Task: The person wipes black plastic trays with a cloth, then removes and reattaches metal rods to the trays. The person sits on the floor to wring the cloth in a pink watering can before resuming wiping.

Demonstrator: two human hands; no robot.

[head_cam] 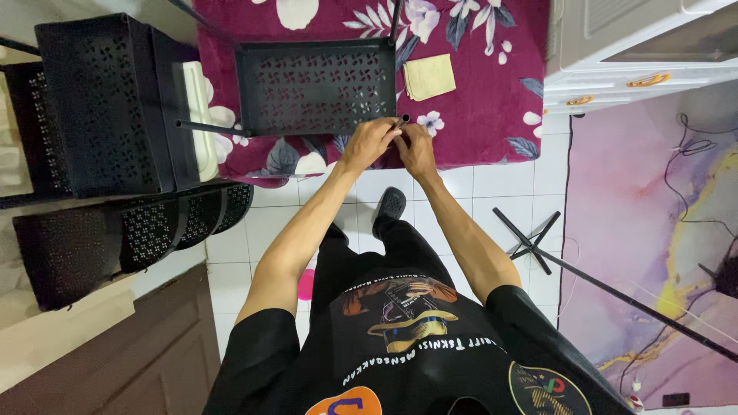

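Black perforated tray [315, 86] on the floral bedspread [477, 92], near corner worked by both hands.
Left hand [369, 144] and right hand [416, 148] meet at the tray's front right corner, fingers closed around a thin black tube [401, 121] there. Risk, as I judge it: the soft bed gives under pressure, so the tube could skew in its joint or slip free. 1 long rod [207, 127] juts from the left corner and could snag. Yellow cloth [429, 76] lies just beside.

Black perforated metal tray [315, 88] with little pinwheel cutouts, sitting on a magenta bedspread [492, 100] covered in white flowers. Floor [477, 192] is plain white tile, plus a yellowish cloth [429, 76].
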